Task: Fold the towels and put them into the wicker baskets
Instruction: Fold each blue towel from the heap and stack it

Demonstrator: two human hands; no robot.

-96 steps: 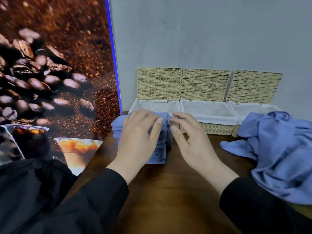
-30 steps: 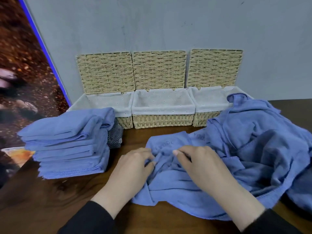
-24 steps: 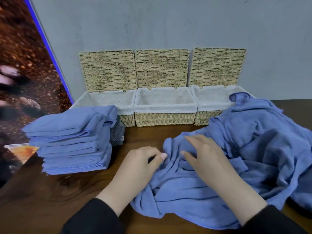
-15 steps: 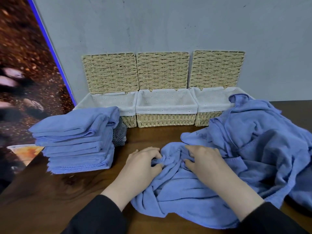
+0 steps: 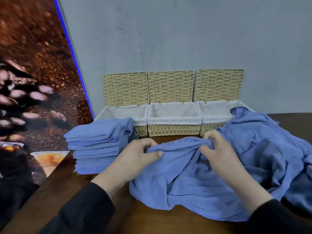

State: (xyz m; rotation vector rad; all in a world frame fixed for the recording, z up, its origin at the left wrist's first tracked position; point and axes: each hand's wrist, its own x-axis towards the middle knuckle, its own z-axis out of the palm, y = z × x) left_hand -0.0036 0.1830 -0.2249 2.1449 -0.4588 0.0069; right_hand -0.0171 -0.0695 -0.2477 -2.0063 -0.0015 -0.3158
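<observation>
Blue towel lettering unreadable, left basket partly hidden
</observation>
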